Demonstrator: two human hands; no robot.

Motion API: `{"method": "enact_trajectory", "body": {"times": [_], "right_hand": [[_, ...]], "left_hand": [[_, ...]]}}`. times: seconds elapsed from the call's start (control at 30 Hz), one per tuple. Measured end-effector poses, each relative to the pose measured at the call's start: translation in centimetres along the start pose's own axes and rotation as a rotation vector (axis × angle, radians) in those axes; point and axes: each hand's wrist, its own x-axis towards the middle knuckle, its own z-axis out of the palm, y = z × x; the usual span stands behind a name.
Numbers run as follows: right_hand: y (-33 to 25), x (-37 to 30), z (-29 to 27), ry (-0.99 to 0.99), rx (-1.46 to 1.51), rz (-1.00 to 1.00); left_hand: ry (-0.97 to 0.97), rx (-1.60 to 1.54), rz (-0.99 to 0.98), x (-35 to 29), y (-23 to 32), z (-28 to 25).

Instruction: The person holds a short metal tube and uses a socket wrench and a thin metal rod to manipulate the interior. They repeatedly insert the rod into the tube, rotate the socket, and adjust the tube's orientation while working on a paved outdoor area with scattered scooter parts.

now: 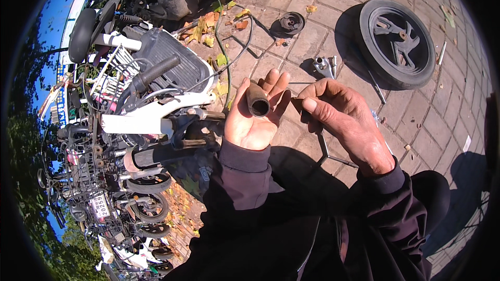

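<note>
A short, dark, hollow metal tube [257,99] lies across the palm and fingers of my left hand [249,131], its round open end facing me. The thumb and curled fingers cradle it from both sides. To its right, apart from the tube, is my right hand [350,119], with thumb and fingertips pressed together. Something small and dark shows at those fingertips, too shadowed to name. Below that hand, a bent dark metal rod [325,148] lies over the paving.
A scooter with a ribbed footboard [179,58] lies on its side at the left, parked bikes beyond it. On the brick paving [432,125] are a black spoked wheel [402,41], a round hub part [291,23], metal socket-like pieces [323,65], a rod [377,87] and leaves.
</note>
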Motion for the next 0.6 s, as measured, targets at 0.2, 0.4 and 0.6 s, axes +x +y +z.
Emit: {"method": "enact_trajectory", "body": {"times": [0.2, 0.4, 0.6], "right_hand": [[-0.3, -0.1, 0.3, -0.032, 0.047, 0.012], [-0.3, -0.3, 0.6, -0.073, 0.096, -0.011], [0.1, -0.2, 1.0, -0.111, 0.144, -0.031]], "left_hand": [[0.167, 0.013, 0.02, 0.1, -0.1, 0.4], [0.072, 0.048, -0.01, 0.4, -0.2, 0.1], [0.249, 0.198, 0.046, 0.8, -1.1, 0.1]]}}
